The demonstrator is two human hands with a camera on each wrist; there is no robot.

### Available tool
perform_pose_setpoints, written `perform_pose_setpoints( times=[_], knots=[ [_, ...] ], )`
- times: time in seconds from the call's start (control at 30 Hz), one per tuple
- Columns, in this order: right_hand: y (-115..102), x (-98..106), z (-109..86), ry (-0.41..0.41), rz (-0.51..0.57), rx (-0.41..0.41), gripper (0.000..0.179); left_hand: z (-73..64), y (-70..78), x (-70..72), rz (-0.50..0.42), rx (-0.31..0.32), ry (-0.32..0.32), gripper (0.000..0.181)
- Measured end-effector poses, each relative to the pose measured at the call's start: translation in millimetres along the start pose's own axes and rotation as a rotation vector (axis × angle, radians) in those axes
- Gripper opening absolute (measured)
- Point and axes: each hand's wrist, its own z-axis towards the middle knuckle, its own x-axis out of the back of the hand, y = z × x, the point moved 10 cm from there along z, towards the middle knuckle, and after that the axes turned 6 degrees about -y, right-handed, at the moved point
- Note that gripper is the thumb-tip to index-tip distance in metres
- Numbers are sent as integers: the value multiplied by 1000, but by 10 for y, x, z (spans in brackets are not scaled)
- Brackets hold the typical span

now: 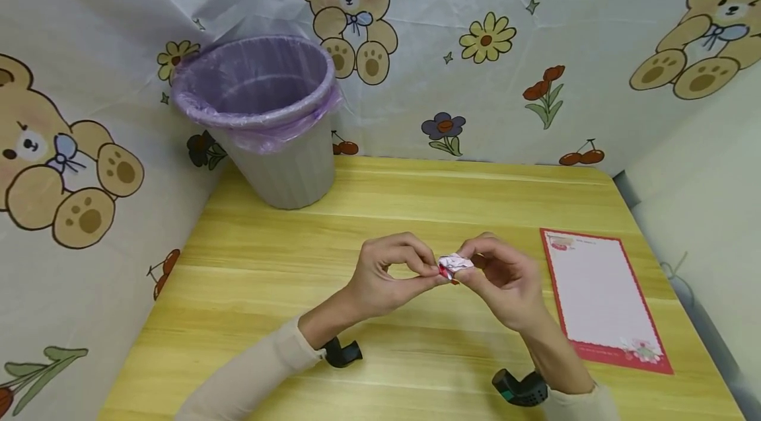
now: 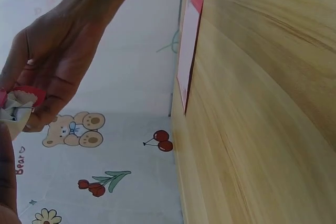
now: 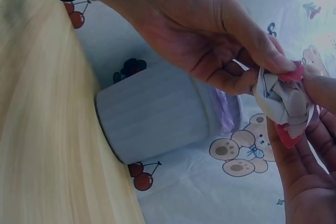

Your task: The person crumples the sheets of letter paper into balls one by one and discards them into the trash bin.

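Note:
A small crumpled piece of paper (image 1: 456, 263), white with red edges, is held between both hands above the table. My left hand (image 1: 383, 279) pinches its left side between thumb and fingertips. At its right side, my right hand (image 1: 505, 279) pinches it with thumb and curled fingers. Up close in the right wrist view, the crumpled paper (image 3: 283, 100) shows tight white folds, with red parts at top and bottom. The left wrist view shows the same crumpled paper (image 2: 22, 106) at its left edge, partly hidden by fingers.
A flat sheet of letter paper (image 1: 603, 295) with a red border lies on the wooden table (image 1: 285, 262), right of my right hand. At the back left stands a grey bin (image 1: 285, 173) with a purple liner bag (image 1: 279, 133). A bear-print cloth (image 1: 410, 97) hangs behind.

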Motion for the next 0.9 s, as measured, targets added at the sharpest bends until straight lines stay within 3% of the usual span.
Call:
perform_pose_setpoints(
  times=[0.13,0.33,0.57,0.73,0.9],
  knots=[
    [-3,-6,4,20,-85,-16,22,-28,-26,20,33,33,20,21],
    [-21,3,4,27,-244,-81,22,-77,-127,11,73,126,-15,23],
    [-26,19,12,4,-294,-117,23,-103,-257,-6,74,251,-75,34],
    [-27,8,-1,-13,-326,-101,24,-94,-217,-65,205,211,-125,30],
    [-54,-44,22,-13,-396,-55,25,-103,-180,-73,287,155,-84,27]
  ],
)
